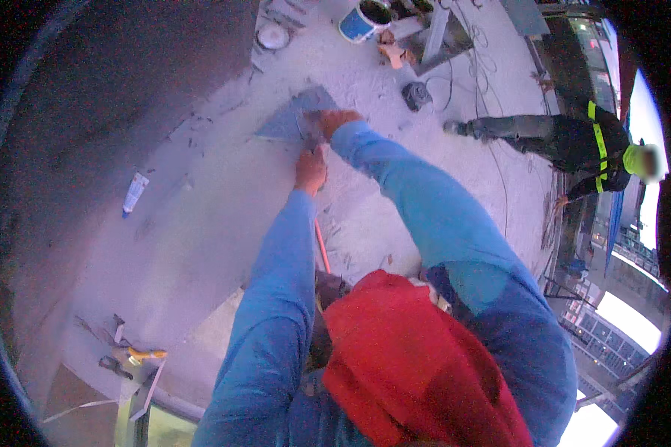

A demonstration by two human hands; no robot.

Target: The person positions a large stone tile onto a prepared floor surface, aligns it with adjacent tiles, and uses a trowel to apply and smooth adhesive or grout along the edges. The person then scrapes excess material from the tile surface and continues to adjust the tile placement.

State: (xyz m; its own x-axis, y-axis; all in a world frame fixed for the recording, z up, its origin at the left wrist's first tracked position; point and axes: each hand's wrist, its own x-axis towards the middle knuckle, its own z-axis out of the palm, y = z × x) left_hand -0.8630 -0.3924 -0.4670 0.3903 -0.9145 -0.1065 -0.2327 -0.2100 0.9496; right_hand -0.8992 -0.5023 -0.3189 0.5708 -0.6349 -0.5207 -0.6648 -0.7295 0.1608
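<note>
Both my arms, in blue sleeves, reach forward over the pale dusty floor. My left hand (311,170) is closed around a dark, blurred tool (316,138) whose kind I cannot make out. Just beyond it, my right hand (337,123) is closed at the tool's far end, its fingers partly smeared by motion. Under and beyond the hands lies a flat grey-blue sheet or tile (282,121) with a straight edge. A thin orange cord-like strip (322,246) runs below my left hand toward my body. Red cloth (414,350) hangs below my view.
At far left lies a white tube (135,194). A yellow-handled tool (146,354) rests at lower left. Farther off stand a blue-and-white bucket (359,24) and a dark boxy object (416,95). Cables (492,134) cross the floor near a co-worker (574,141) on the right.
</note>
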